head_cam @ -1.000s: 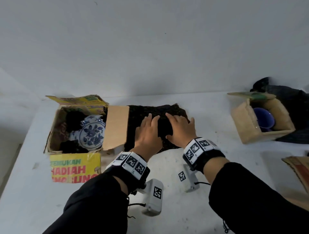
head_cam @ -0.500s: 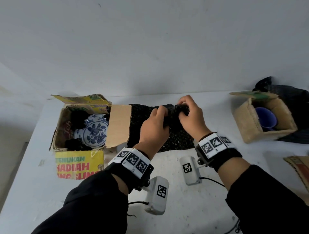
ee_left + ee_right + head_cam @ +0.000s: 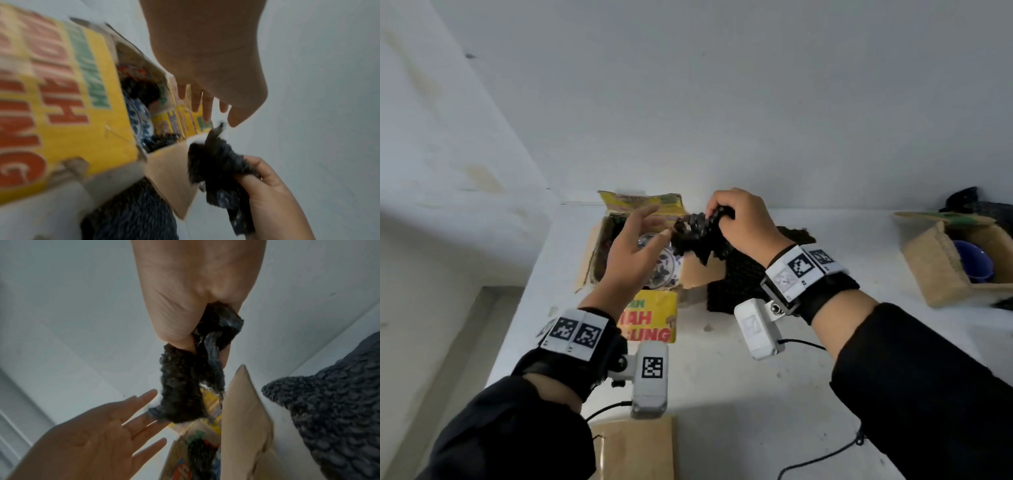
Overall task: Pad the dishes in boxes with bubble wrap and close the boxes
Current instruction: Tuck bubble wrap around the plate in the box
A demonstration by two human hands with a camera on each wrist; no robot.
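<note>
A yellow printed cardboard box [image 3: 654, 318] stands open at the table's left with a blue-and-white plate [image 3: 666, 270] and black padding inside. My right hand [image 3: 739, 219] grips a crumpled piece of black bubble wrap [image 3: 698, 233] in the air above the box's right flap [image 3: 702, 274]. My left hand [image 3: 633, 250] hovers over the box with fingers spread, its fingertips close to the wrap's hanging end. The wrist views show the same wrap [image 3: 185, 389] bunched in my right fist and my left palm [image 3: 98, 434] open beneath it. A flat sheet of black bubble wrap [image 3: 743, 281] lies right of the box.
A plain brown box [image 3: 941, 267] holding a blue cup [image 3: 972, 260] stands at the right, with dark wrap [image 3: 976, 205] behind it. A brown cardboard piece [image 3: 637, 448] lies at the near edge. The wall runs close behind the table.
My right hand has lifted a crumpled piece of wrap off the flat sheet and carried it left over the yellow box. My left hand let go and opened beside it.
</note>
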